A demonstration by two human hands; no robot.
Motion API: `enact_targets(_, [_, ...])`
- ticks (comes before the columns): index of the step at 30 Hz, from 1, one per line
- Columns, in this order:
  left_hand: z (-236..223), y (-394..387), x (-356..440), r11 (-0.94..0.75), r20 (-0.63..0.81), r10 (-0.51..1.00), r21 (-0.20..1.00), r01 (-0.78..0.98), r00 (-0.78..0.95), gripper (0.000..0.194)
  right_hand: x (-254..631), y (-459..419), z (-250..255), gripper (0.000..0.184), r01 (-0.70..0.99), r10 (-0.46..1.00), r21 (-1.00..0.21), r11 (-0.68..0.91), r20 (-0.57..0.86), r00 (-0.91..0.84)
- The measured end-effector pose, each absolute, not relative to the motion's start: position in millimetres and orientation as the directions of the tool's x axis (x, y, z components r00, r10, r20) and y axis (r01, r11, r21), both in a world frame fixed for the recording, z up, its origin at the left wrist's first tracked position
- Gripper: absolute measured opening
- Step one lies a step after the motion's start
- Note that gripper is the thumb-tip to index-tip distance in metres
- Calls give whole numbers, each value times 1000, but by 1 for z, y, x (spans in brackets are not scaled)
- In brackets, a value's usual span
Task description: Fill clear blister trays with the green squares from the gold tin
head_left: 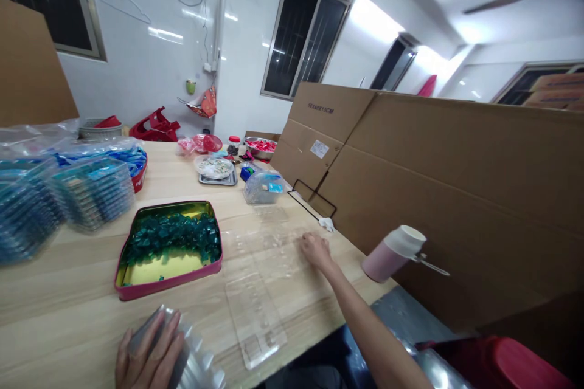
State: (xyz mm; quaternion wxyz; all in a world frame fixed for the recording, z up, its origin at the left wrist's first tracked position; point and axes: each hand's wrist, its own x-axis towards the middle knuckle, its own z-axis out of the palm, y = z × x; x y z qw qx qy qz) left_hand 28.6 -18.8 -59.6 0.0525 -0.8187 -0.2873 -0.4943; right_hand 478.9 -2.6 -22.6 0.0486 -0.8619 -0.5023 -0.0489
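Note:
My left hand rests at the near table edge, fingers curled over a stack of clear plastic trays. My right hand reaches out over the table, fingers bent down onto an open clear plastic blister tray. A second clear blister tray lies flat between my hands. Left of them sits a pink tin with a yellow inside, holding several small teal pieces.
Stacks of packed blue trays fill the left of the wooden table. A pink flask stands at the right edge. Large cardboard sheets wall off the right side. Bowls, a clear box and a metal tray sit farther back.

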Motion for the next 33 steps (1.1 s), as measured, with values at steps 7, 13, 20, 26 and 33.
enact_targets(7, [-60,-19,26,-829,823,415,166,534,388,53,478,9,-32,33,882,852,-247,-402,251,459])
enact_targets(13, [-48,-24,22,-838,808,423,176,516,411,54,457,3,-37,38,865,839,-442,-238,355,412])
enact_targets(20, [-35,-30,27,-844,820,425,205,496,384,57,413,-54,-37,33,823,757,-568,1,538,370])
enact_targets(26, [-20,-39,25,-842,764,486,279,462,424,52,367,-91,-32,25,701,784,-713,14,444,435])
enact_targets(33, [-11,-43,19,-844,686,500,250,475,529,57,265,-78,6,19,110,991,-994,-18,-3,131])
